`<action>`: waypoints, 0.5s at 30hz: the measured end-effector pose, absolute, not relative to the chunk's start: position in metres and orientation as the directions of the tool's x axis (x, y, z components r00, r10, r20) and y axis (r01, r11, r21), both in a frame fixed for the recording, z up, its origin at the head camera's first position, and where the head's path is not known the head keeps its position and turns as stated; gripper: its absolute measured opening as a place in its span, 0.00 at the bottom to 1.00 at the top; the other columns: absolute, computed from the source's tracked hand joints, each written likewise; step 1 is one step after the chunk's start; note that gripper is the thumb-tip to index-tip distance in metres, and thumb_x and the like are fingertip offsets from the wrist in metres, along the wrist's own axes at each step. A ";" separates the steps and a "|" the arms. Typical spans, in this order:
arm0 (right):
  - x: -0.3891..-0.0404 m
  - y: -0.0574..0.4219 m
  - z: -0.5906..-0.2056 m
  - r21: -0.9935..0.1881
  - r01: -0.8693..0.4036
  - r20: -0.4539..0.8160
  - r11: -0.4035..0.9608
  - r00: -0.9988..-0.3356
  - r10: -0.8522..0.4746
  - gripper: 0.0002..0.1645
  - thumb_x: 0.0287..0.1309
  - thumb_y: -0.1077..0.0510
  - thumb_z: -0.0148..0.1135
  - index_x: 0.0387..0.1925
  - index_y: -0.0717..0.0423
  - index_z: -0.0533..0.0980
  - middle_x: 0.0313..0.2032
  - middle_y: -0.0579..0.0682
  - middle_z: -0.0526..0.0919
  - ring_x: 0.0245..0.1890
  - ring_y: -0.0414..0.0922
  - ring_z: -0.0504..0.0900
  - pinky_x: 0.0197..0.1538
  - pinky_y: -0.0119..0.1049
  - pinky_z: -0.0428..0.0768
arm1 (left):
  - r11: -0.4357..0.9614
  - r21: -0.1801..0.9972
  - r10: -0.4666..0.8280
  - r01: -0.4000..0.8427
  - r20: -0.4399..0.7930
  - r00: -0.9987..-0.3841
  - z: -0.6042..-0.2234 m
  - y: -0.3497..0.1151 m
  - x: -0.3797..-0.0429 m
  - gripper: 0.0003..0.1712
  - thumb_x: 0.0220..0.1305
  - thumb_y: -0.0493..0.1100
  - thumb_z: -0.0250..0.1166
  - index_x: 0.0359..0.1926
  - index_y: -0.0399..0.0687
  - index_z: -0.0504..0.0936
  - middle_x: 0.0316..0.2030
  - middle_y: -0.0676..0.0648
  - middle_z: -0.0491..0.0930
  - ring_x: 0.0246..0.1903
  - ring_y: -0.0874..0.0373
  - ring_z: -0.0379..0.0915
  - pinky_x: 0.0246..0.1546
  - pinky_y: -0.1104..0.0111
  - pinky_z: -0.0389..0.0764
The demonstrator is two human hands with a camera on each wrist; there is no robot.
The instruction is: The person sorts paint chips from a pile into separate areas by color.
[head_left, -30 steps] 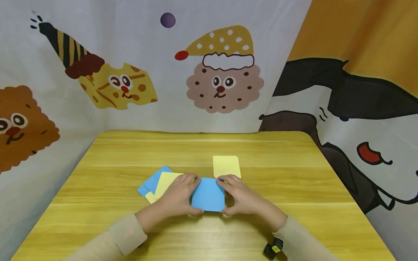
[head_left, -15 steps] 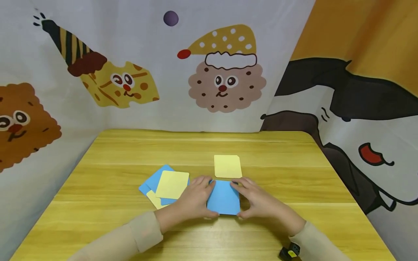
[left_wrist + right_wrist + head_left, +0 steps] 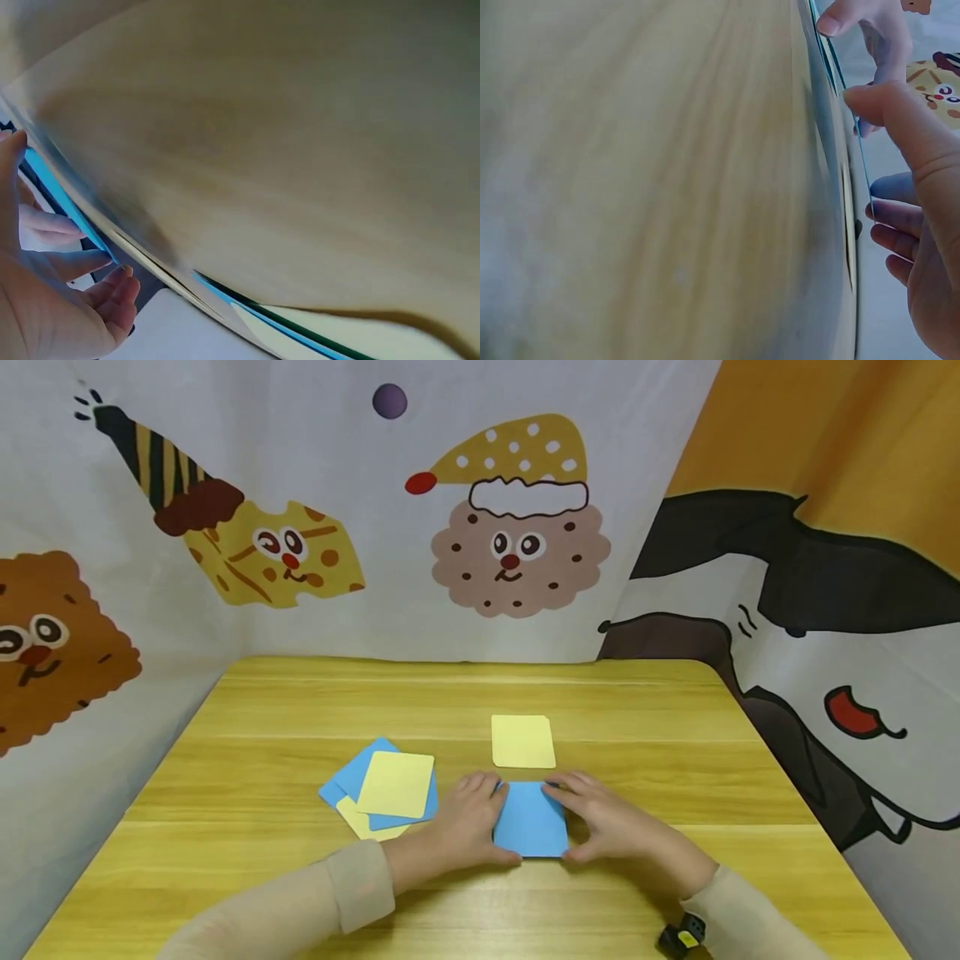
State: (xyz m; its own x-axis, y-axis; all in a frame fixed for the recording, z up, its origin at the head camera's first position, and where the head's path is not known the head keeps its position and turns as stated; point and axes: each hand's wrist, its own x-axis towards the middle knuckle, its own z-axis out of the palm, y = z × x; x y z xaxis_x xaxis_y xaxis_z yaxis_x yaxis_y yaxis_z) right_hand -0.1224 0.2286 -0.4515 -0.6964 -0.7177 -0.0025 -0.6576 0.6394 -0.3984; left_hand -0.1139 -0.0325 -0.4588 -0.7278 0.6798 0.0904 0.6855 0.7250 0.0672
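Observation:
A blue square card (image 3: 531, 820) is held between both hands, just nearer to the person than a single yellow card (image 3: 522, 742). My left hand (image 3: 467, 818) grips its left side, thumb at the near corner and fingers at the far one. On the right side my right hand (image 3: 611, 818) holds it the same way. In the left wrist view the blue card (image 3: 67, 199) appears edge-on, raised off the tabletop, with the left hand (image 3: 45, 300) at its corners. The right wrist view shows the right hand's (image 3: 930, 195) thumb and fingers at the thin edge.
Left of the hands lies a loose overlapping pile: a yellow card (image 3: 396, 785) on top, a blue card (image 3: 352, 775) and another yellow card (image 3: 358, 822) beneath. All rest on a wooden table (image 3: 262, 877). A printed cartoon curtain (image 3: 300, 635) hangs behind it.
Both hands have carried the blue card to the right and slightly toward the person, away from the pile. The pile's top yellow card, partly covered by the left hand before, now shows fully.

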 end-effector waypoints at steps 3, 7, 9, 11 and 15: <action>-0.122 0.230 -0.453 -0.398 -0.651 -0.023 0.646 -0.697 -0.717 0.58 0.40 0.40 0.75 0.69 0.61 0.62 0.67 0.54 0.62 0.65 0.51 0.60 0.61 0.51 0.67 | 0.727 0.062 0.680 0.684 0.075 -0.729 -0.460 -0.031 -0.114 0.62 0.43 0.81 0.60 0.64 0.35 0.70 0.59 0.41 0.69 0.60 0.49 0.62 0.63 0.59 0.60; -0.123 0.232 -0.455 -0.410 -0.650 -0.021 0.640 -0.694 -0.719 0.58 0.41 0.40 0.76 0.69 0.62 0.62 0.67 0.56 0.62 0.65 0.54 0.61 0.59 0.54 0.67 | 0.730 0.060 0.677 0.680 0.073 -0.733 -0.460 -0.029 -0.115 0.62 0.43 0.81 0.60 0.64 0.36 0.70 0.59 0.41 0.69 0.60 0.50 0.62 0.62 0.59 0.60; -0.124 0.233 -0.457 -0.413 -0.656 -0.014 0.632 -0.689 -0.725 0.58 0.41 0.40 0.76 0.68 0.63 0.62 0.67 0.56 0.63 0.64 0.55 0.61 0.59 0.55 0.67 | 0.733 0.060 0.675 0.678 0.067 -0.735 -0.461 -0.028 -0.115 0.61 0.43 0.81 0.60 0.64 0.37 0.70 0.59 0.42 0.69 0.59 0.50 0.62 0.62 0.60 0.61; -0.126 0.234 -0.458 -0.415 -0.663 -0.013 0.623 -0.681 -0.732 0.57 0.42 0.41 0.75 0.68 0.63 0.62 0.67 0.57 0.63 0.64 0.55 0.61 0.59 0.55 0.67 | 0.734 0.058 0.674 0.676 0.058 -0.737 -0.462 -0.027 -0.116 0.61 0.44 0.81 0.59 0.64 0.37 0.70 0.59 0.42 0.69 0.60 0.50 0.62 0.62 0.60 0.61; -0.128 0.235 -0.460 -0.416 -0.661 -0.032 0.624 -0.676 -0.737 0.56 0.43 0.41 0.74 0.69 0.63 0.61 0.67 0.57 0.62 0.65 0.55 0.61 0.59 0.55 0.67 | 0.731 0.044 0.680 0.681 0.037 -0.732 -0.464 -0.027 -0.116 0.60 0.46 0.81 0.57 0.65 0.37 0.70 0.60 0.41 0.68 0.59 0.49 0.62 0.61 0.60 0.62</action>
